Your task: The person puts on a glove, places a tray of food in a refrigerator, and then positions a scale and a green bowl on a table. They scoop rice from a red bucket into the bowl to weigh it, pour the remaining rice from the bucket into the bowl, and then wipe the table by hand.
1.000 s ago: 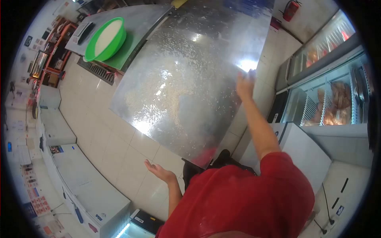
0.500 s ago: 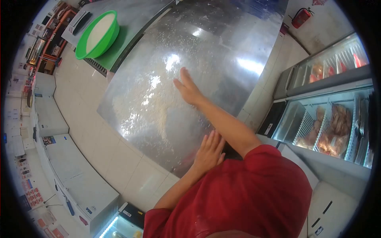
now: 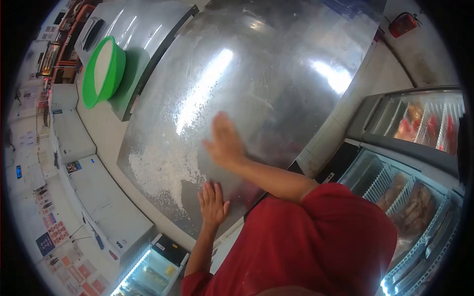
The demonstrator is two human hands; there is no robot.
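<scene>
My right hand (image 3: 225,140), slightly smeared by motion, stretches flat over the steel table (image 3: 291,84) with nothing held in it. Its fingers point away from me, the thumb out to the left. White rice-like grains (image 3: 165,170) lie in a loose patch to its left, near the table's left corner. My left hand (image 3: 213,203) rests palm down on the near edge of the table, fingers spread, right beside the grains. More grains are scattered thinly farther up the steel.
A green basin (image 3: 116,69) of white contents stands on a second metal surface at the upper left. Glass-topped freezers with bagged food (image 3: 412,212) line the right. White chest freezers (image 3: 101,197) stand left across the tiled floor. A fire extinguisher (image 3: 402,24) is at the upper right.
My right hand has come back closer to me over the table. My left hand has shifted left and spread on the steel. The grains now lie in a denser patch at the near left.
</scene>
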